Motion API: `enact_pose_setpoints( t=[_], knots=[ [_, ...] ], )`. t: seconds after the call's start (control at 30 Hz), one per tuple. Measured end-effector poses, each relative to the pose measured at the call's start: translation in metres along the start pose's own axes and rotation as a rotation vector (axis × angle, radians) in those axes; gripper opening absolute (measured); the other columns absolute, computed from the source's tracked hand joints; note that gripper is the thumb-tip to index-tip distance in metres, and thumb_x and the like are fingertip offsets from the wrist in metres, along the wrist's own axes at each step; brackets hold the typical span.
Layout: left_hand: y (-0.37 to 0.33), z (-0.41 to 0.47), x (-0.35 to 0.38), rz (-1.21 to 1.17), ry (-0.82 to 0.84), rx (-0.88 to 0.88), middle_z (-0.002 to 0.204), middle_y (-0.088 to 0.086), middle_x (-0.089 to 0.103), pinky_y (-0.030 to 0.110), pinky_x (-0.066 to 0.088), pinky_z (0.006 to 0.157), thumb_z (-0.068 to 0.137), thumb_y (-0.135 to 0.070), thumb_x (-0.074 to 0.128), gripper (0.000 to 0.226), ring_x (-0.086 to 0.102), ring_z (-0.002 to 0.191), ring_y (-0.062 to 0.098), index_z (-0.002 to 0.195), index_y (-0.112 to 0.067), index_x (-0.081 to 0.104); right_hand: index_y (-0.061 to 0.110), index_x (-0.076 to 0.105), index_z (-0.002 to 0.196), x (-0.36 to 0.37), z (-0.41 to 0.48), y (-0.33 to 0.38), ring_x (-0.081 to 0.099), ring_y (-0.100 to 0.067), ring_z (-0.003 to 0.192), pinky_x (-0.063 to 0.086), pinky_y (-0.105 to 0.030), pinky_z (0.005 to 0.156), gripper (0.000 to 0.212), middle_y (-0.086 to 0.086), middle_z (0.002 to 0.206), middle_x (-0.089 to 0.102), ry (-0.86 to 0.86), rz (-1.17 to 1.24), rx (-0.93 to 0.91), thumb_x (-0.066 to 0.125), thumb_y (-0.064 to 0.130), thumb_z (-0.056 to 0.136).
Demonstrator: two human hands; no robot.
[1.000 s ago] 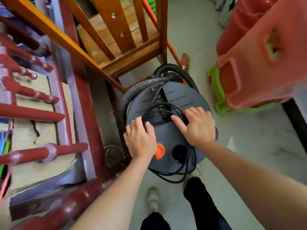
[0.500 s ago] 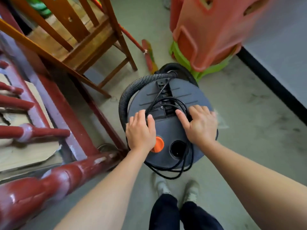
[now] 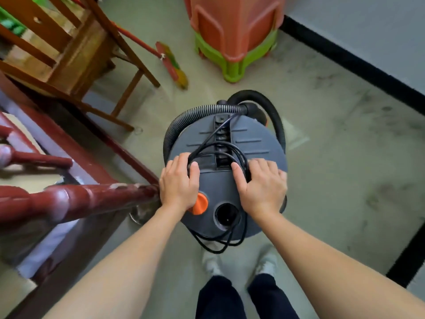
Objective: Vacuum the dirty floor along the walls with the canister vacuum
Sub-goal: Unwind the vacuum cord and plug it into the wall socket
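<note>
head view: the left hand [image 3: 179, 184] lies palm down on the near left part of the lid of the dark grey round canister vacuum [image 3: 218, 187]. its fingers are nearly straight and close together, the thumb is spread toward the middle, and it clasps nothing. the right hand [image 3: 262, 186] lies palm down on the near right part of the same lid, fingers straight and pointing forward, thumb spread inward, also clasping nothing.

a thin black power cord [image 3: 220, 148] is looped in a loose coil on the lid. its loops pass by the fingertips of both hands, and one strand runs between the right thumb and forefinger. more loops hang over the near edge of the canister toward the floor. just beside the left wrist sits a round orange knob [image 3: 200, 203], and next to it, toward the right, a round black port [image 3: 226, 214]. a black ribbed hose [image 3: 200, 113] curves round the far left rim of the canister. a smooth black tube [image 3: 274, 116] arcs round the far right rim.

the vacuum stands on the pale greenish smudged floor [image 3: 333, 180], right in front of the person's light shoes [image 3: 210, 263] and dark trouser legs. a glossy dark red turned wooden rail [image 3: 76, 199] ends close by the left hand. beyond it stands a brown wooden chair [image 3: 69, 42], with a red-handled broom [image 3: 172, 63] on the floor by its leg. past the vacuum is a stack of orange plastic stools [image 3: 232, 26] on a green plastic stool [image 3: 234, 63]. to the right runs a grey wall [image 3: 368, 24] with black skirting [image 3: 351, 63].
</note>
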State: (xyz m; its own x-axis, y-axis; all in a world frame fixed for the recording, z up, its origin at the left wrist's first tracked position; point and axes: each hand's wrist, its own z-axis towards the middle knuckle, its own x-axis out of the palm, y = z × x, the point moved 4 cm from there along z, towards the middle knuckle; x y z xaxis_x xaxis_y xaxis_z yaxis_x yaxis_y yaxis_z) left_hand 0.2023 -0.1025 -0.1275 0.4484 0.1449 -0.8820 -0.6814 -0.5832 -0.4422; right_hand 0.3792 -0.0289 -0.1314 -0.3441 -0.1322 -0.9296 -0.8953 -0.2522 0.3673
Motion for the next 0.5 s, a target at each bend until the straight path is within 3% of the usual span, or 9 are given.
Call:
enact_pose_setpoints(
  t=[0.23,0.5],
  knots=[
    [0.006,-0.067,0.006,0.012,0.057,0.129,0.098,0.011,0.066,0.042,0.045,0.079,0.090,-0.041,0.033,0.049,0.058,0.091,0.035,0.111,-0.008,0.062,0.018,0.072,0.082,-0.001,-0.093,-0.023,0.063,-0.022,0.089,0.042,-0.037,0.077,0.049,0.006,0.090,0.071,-0.053,0.023,0.155,0.043,0.057,0.091],
    [0.020,-0.124,0.005,0.022,0.175,0.290,0.101,0.009,0.066,0.043,0.043,0.084,0.089,-0.043,0.029,0.054,0.058,0.094,0.033,0.113,-0.008,0.063,0.016,0.071,0.081,-0.004,-0.185,-0.022,0.064,-0.027,0.086,0.045,-0.038,0.073,0.052,0.002,0.087,0.071,-0.154,-0.027,0.352,0.041,0.058,0.090]
  ],
)
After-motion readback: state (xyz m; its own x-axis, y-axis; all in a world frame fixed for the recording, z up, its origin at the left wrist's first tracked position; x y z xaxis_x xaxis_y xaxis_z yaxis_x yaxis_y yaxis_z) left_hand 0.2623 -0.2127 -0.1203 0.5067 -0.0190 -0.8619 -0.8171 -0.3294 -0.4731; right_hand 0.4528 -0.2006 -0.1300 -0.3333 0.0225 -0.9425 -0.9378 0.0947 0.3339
